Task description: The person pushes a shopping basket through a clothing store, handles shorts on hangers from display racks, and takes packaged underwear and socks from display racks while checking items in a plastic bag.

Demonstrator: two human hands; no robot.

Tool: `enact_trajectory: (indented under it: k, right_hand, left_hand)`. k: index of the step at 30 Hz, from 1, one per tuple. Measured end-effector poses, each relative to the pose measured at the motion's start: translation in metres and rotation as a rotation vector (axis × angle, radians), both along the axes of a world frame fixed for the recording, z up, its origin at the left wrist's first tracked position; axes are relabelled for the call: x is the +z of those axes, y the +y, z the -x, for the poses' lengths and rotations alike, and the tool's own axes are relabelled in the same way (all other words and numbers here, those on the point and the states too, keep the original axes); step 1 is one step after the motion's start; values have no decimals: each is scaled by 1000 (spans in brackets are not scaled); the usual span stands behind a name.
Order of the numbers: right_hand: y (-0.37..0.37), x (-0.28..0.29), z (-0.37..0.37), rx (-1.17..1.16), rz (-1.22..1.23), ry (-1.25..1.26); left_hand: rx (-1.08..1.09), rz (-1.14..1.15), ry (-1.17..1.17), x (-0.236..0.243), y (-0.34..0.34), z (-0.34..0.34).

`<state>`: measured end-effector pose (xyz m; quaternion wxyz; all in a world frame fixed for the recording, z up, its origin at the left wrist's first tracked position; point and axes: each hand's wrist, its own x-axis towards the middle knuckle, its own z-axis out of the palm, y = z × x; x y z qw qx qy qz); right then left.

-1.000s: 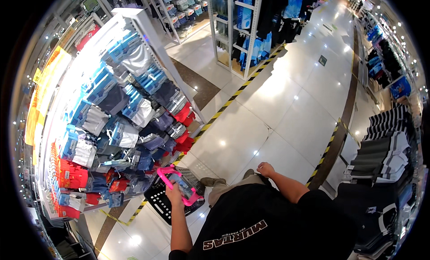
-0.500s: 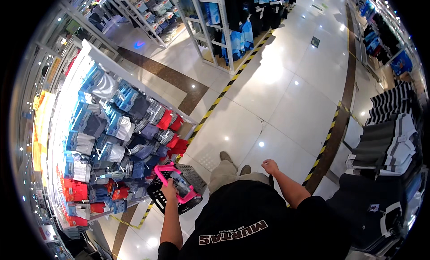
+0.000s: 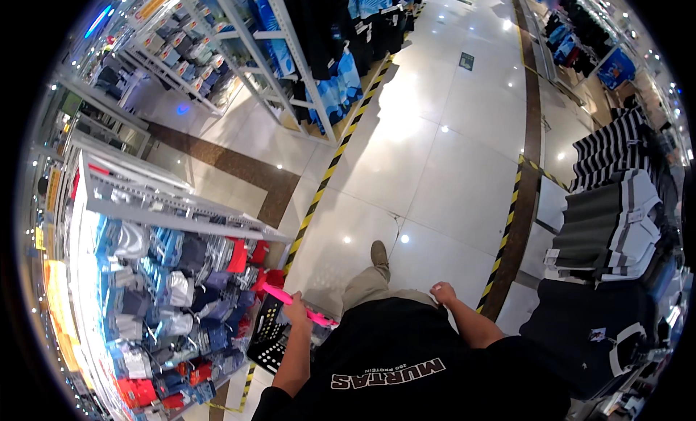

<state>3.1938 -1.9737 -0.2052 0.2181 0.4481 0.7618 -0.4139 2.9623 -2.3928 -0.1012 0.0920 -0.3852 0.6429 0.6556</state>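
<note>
My left hand (image 3: 296, 309) grips the pink handle (image 3: 278, 292) of a black perforated shopping basket (image 3: 270, 329), which hangs low at my left side. Part of the basket is hidden by my forearm and shirt. Beside it stands a display rack of packaged garments (image 3: 197, 294) in blue, grey, white and red. My right hand (image 3: 442, 292) hangs at my right hip by my beige trousers, its fingers curled with nothing visible in them. One shoe (image 3: 378, 253) shows ahead on the tiles.
A tiled aisle (image 3: 453, 174) runs ahead between yellow-black tape lines (image 3: 337, 156). A white-framed rack (image 3: 293, 73) of black and blue clothing stands front left, beside a brown-bordered side opening. Folded striped and dark shirts (image 3: 598, 229) line the right, with more hanging clothing farther along.
I have advanced along the aisle, so the left display sits lower in view and the racks ahead nearer. The basket handle appears flatter, still in my left hand. My stride has changed.
</note>
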Motion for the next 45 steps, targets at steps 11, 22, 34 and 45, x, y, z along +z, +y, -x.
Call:
enact_trajectory:
  k: [11, 22, 34, 45]
  right_hand:
    - [119, 58, 159, -377, -52, 360]
    - [186, -5, 99, -797, 89, 85]
    - [342, -14, 121, -626, 168, 121]
    - [522, -7, 277, -467, -44, 385]
  left_hand:
    - [6, -219, -283, -38, 107, 88]
    - [-118, -242, -383, -78, 184, 188]
    - [-414, -132, -733, -68, 284, 195]
    - [-449, -142, -548, -144, 380, 236]
